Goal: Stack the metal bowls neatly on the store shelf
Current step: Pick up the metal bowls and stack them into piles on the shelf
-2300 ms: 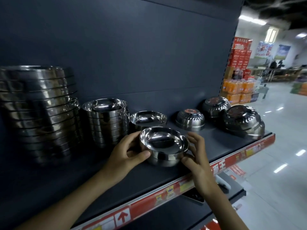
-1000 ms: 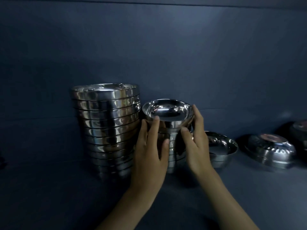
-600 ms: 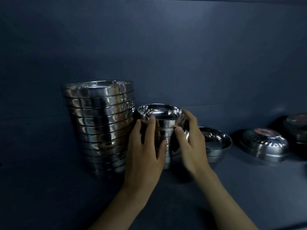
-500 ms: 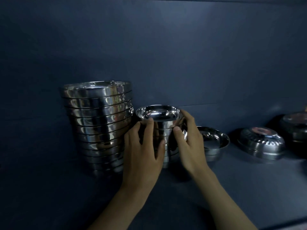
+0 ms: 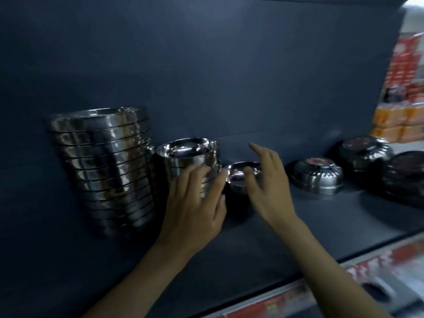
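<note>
A short stack of small metal bowls stands on the dark shelf, right beside a taller stack of wide bowls. My left hand lies flat against the front of the short stack, fingers spread. To its right my right hand hovers with fingers apart, just in front of a single upright bowl that it partly hides. It holds nothing. Three bowls lie upside down further right.
The dark back panel rises right behind the bowls. A red and white price strip runs along the shelf's front edge. Orange and red packaged goods stand in the aisle at the far right.
The bowl I carried now sits on the short stack. My right hand has let go and moved right toward the single bowl. The view has swung right.
</note>
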